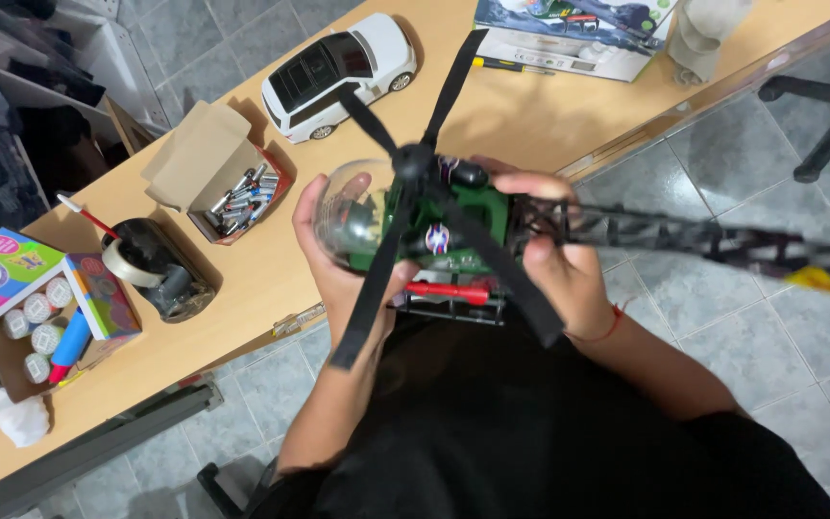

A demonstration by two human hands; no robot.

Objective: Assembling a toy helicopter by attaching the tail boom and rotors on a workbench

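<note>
Green toy helicopter point(453, 226) with black rotor blades point(415, 183), white toy car point(338, 72), tan table point(530, 115).

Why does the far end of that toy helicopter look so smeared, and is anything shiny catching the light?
Head view: the helicopter's tail is motion-blurred; its clear canopy shows soft glare; the left hand and right hand look sharp.

Bare table point(492, 115) lies beyond the rotor blades point(405, 192) — white toy car point(338, 72) and battery box point(232, 187) crowd the left.

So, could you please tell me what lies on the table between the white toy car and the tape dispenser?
In the head view, an open cardboard box of batteries lies between the white toy car and tape dispenser.
</note>
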